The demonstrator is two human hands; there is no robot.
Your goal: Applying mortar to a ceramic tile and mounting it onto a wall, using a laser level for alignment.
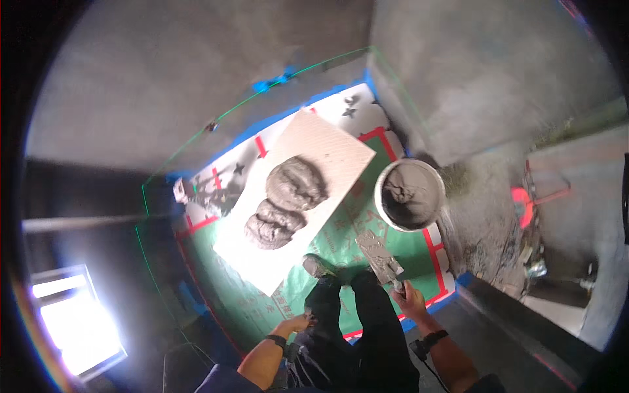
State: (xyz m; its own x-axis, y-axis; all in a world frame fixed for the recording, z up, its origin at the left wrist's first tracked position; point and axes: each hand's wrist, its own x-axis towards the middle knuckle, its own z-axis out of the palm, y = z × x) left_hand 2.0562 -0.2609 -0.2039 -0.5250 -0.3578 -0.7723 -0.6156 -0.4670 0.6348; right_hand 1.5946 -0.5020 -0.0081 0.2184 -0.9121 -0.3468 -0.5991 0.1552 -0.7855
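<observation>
My right hand point(411, 302) is wrapped round the handle of a trowel point(372, 247), whose flat blade is coated in grey mortar and hangs over the green floor covering. My left hand point(300, 323) is closed beside my left thigh; anything inside its fingers is hidden. Ahead and to the left, a large pale tile point(344, 154) lies slantwise on the floor. Two heaps of wet mortar rest on it: a bigger heap point(296, 183) and a smaller, lumpier heap point(274, 226) touching it. To the right of the tile stands a round bucket point(438, 190) with grey mortar inside.
Green sheeting point(249, 314) edged with red tape covers the floor under my feet. Bare grey walls point(196, 59) meet at the far corner, crossed by a green laser line. A bright window point(78, 327) is at left; a red object point(522, 206) lies beyond a doorway at right.
</observation>
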